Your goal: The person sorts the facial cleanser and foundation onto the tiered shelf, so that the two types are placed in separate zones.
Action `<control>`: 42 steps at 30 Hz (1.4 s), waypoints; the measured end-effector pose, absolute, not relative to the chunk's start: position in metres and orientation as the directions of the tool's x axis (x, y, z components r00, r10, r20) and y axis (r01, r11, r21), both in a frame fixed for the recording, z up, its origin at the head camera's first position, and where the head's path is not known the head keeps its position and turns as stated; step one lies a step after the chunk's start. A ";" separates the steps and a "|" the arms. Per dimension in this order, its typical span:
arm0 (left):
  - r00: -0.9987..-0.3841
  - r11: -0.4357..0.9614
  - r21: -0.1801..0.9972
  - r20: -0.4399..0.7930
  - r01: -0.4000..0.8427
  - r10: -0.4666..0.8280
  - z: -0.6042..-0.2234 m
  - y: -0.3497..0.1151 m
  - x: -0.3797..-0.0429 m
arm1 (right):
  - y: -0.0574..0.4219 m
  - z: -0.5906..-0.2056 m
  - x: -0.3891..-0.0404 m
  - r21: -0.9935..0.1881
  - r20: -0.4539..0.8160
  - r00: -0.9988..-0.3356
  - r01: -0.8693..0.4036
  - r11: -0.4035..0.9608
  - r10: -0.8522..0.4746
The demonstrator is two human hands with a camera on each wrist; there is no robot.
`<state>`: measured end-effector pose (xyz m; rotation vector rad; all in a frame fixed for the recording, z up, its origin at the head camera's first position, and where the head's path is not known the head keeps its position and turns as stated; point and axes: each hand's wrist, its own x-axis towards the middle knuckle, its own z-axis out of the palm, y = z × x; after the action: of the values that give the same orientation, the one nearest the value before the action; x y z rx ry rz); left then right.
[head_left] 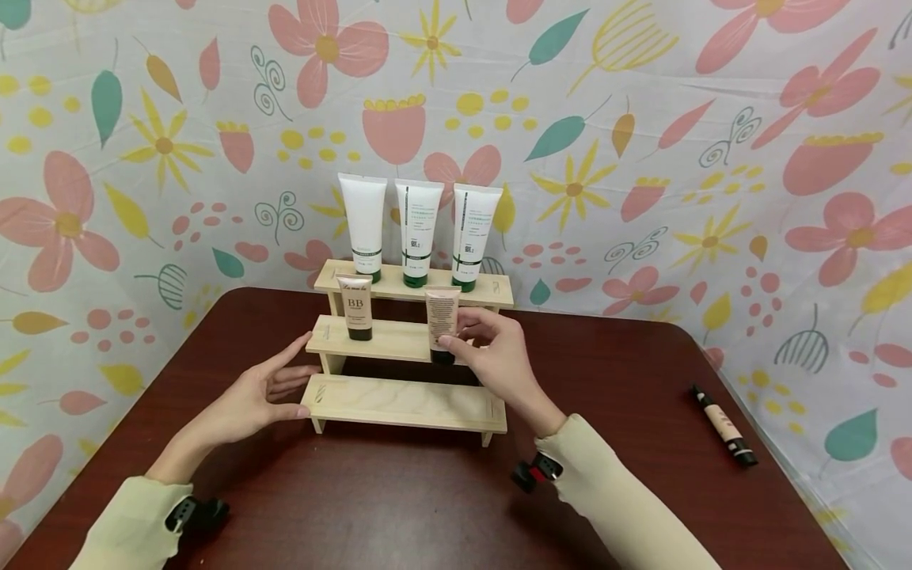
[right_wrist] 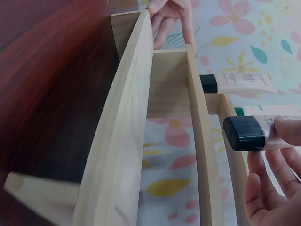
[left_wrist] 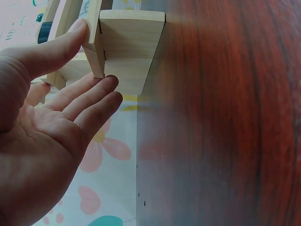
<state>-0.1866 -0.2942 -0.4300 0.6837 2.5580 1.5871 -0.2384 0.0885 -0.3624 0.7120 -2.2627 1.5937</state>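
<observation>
A three-tier wooden display rack (head_left: 406, 402) stands on the table. My right hand (head_left: 502, 356) pinches a small beige tube (head_left: 443, 310) between thumb and fingers, black cap down, close over the right part of the middle tier. In the right wrist view, the tube's black cap (right_wrist: 244, 133) points toward the rack. My left hand (head_left: 242, 400) touches the rack's left end with extended fingers, its thumb at the lowest tier's edge. A matching BB cream tube (head_left: 357, 309) stands upright on the left of the middle tier.
Three white tubes with green caps stand on the top tier: a left one (head_left: 365, 226), a middle one (head_left: 419, 229) and a right one (head_left: 475, 233). A beige-and-black tube (head_left: 725, 426) lies on the dark red table (head_left: 399, 507) at right. Behind hangs a floral curtain (head_left: 663, 261).
</observation>
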 end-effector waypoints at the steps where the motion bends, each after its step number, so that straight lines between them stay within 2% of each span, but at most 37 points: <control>1: -0.900 0.374 0.863 0.182 0.339 0.395 -0.430 -0.294 -0.187 | 0.084 -0.363 -0.240 -0.798 0.493 -0.840 -0.540 0.265 -0.227; 18: -0.901 0.385 0.859 0.178 0.338 0.395 -0.430 -0.295 -0.188 | 0.037 -0.370 -0.262 -0.820 0.487 -0.853 -0.521 0.237 -0.188; 42: -0.895 0.369 0.860 0.193 0.351 0.402 -0.431 -0.296 -0.188 | 0.032 -0.371 -0.266 -0.818 0.479 -0.856 -0.516 0.254 -0.196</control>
<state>-0.1878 -0.2957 -0.4311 0.7041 2.5580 1.5878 -0.2659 0.0315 -0.3712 0.6596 -2.2488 1.6351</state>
